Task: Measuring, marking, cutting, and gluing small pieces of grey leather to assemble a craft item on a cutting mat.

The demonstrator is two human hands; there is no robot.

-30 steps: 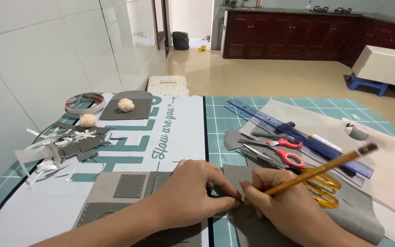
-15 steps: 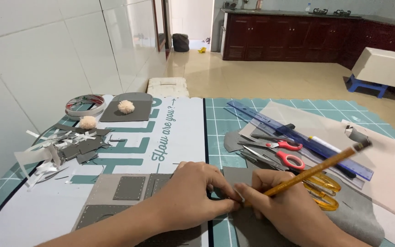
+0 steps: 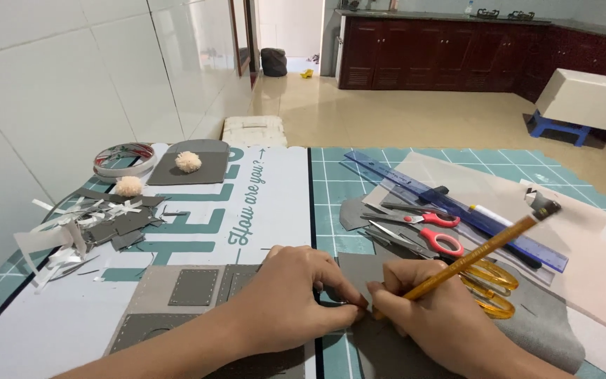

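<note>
The right hand is gripping a long yellow wooden pencil with a dark metal end, its tip pressing on a flat grey felt piece lying on the green gridded cutting mat. The left hand is lying flat, its fingers curled and pinning that felt. Red-handled scissors and a blue plastic ruler are lying near. Beyond, a tan tiled floor is stretching towards dark wooden cabinets.

Head camera, looking down, close over table.
</note>
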